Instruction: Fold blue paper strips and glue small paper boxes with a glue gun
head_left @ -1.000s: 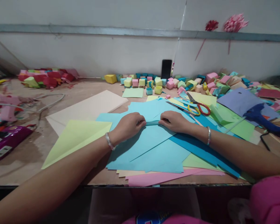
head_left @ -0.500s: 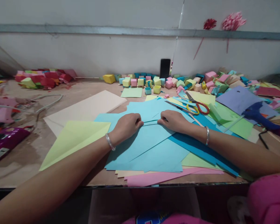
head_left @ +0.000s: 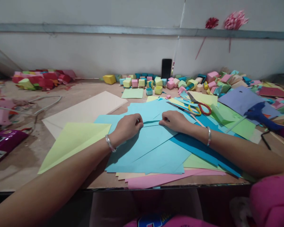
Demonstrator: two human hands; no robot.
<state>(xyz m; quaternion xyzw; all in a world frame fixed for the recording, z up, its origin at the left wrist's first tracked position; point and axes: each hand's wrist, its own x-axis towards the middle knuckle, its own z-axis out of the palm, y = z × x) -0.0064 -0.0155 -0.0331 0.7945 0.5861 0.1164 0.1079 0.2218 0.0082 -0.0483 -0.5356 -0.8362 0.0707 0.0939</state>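
A narrow light-blue paper strip [head_left: 151, 122] stretches between my two hands, just above a stack of light-blue sheets [head_left: 153, 154]. My left hand [head_left: 129, 127] pinches its left end between thumb and curled fingers. At the other end, my right hand [head_left: 174, 120] is closed on the strip in the same way. The fingers cover both ends. Right behind my right hand lie scissors with yellow handles [head_left: 194, 110] and another pair with red handles [head_left: 204, 108]. A folded yellow-green sheet [head_left: 73, 142] rests beside my left forearm.
Small folded paper boxes [head_left: 142, 83] line the wall around an upright phone [head_left: 166, 67]. Red and pink paper pieces [head_left: 46, 82] are heaped at the back left. A blue glue gun [head_left: 260, 115] lies on the right, a purple power strip [head_left: 7, 143] with cables on the left.
The strip between my hands bows upward a little more and looks wider. Both hands keep their pinch in nearly the same place. The whole view has shifted slightly.
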